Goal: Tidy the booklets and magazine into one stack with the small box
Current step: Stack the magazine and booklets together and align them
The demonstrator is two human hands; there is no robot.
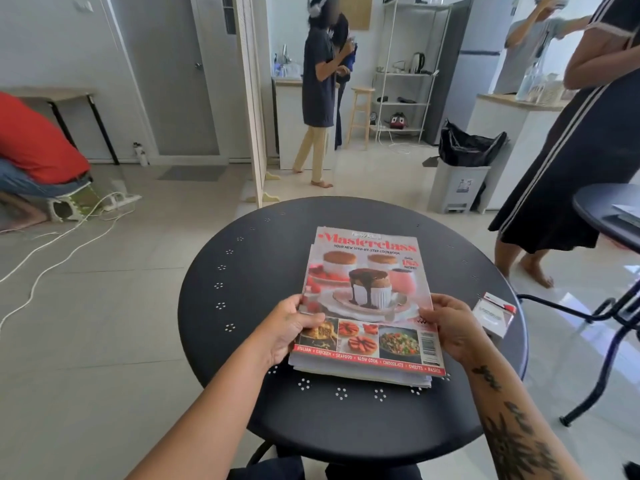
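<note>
A cookbook magazine (369,289) with a red "Masterclass" title and dessert photos lies face up in the middle of a round black table (249,282). Under it are pale booklets (412,380), whose edges stick out at the near side and the far corner. My left hand (294,327) grips the magazine's left edge, thumb on the cover. My right hand (450,327) grips its right edge the same way. A small white box with a red corner (493,315) lies on the table just right of my right hand, apart from the stack.
Beside the right-hand end of the table stands a person in a dark striped dress (581,150). A second black table (609,209) with papers is at the far right. A grey bin (457,188) stands behind. White cables (69,244) run over the floor on the left.
</note>
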